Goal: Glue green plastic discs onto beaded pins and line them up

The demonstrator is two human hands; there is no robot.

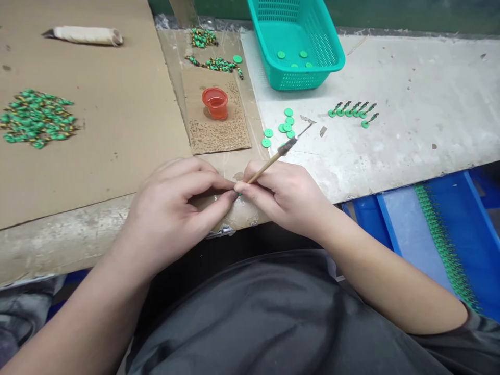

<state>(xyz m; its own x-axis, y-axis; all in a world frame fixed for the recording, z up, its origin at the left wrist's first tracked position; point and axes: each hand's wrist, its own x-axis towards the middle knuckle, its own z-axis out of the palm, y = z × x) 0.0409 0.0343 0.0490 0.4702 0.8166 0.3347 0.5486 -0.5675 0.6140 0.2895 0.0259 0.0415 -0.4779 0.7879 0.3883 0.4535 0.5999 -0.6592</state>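
Note:
My left hand (175, 208) pinches a small green piece (239, 194), mostly hidden by the fingertips, at the table's front edge. My right hand (285, 192) touches the same piece with thumb and forefinger. It also holds a thin wooden-handled tool (269, 165), whose fine metal tip points up and to the right. Just beyond the right hand lie several loose green discs (287, 127). A red cup (215, 103) with liquid stands on a speckled cardboard piece (219, 136). Farther right, several small dark figures stand on green discs (350, 112).
A teal basket (300, 78) with green discs inside stands at the back. Piles of green-and-yellow pieces (39, 119) lie left and at back centre (221, 64). A wrapped stick (88, 35) lies back left. Blue trays (461, 224) with rows of green pieces sit lower right.

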